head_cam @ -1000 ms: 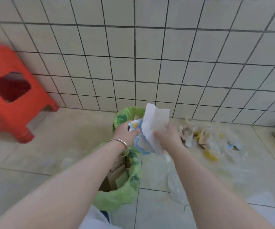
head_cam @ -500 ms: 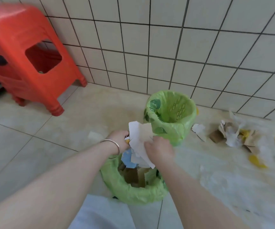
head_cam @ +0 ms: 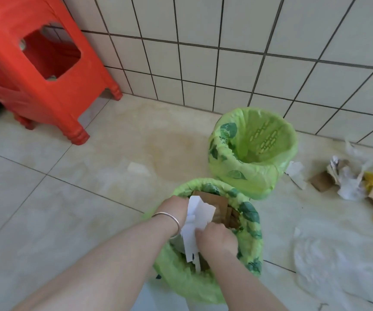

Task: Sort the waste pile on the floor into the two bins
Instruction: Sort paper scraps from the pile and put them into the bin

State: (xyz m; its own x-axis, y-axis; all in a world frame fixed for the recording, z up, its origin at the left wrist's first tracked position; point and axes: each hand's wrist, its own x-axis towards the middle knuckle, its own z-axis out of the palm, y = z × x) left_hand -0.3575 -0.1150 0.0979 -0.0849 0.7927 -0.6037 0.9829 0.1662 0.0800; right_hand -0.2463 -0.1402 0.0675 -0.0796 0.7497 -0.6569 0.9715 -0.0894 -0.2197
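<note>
Pale glazed floor tiles [head_cam: 57, 221] spread wide and bare to the left, bounded at the back by a white tiled wall [head_cam: 225, 52] with dark grout. A red plastic stool [head_cam: 35, 70] stands in the left corner against that wall, its feet well apart from the bins. A crumpled clear plastic sheet [head_cam: 338, 265] covers the floor on the right, running off the frame's edge. The near bin [head_cam: 250, 248], lined in green leaf-printed bag, sits low in the frame with brown cardboard pieces [head_cam: 220, 209] standing inside it. The far bin [head_cam: 252, 151], lined the same way, stands just beyond it near the wall and touches or nearly touches the near one's rim. The waste pile [head_cam: 356, 180] of torn paper, brown card and yellow scraps lies on the floor to the right of the far bin, a white scrap [head_cam: 295, 171] touching that bin's side. Both hands are over the near bin's mouth: the left hand [head_cam: 174, 207], a silver bangle [head_cam: 167, 217] on its wrist, and the right hand [head_cam: 217, 237] each have the grip pinched on white torn paper [head_cam: 197, 217], which hangs down into the bin. No writing is readable on anything
</note>
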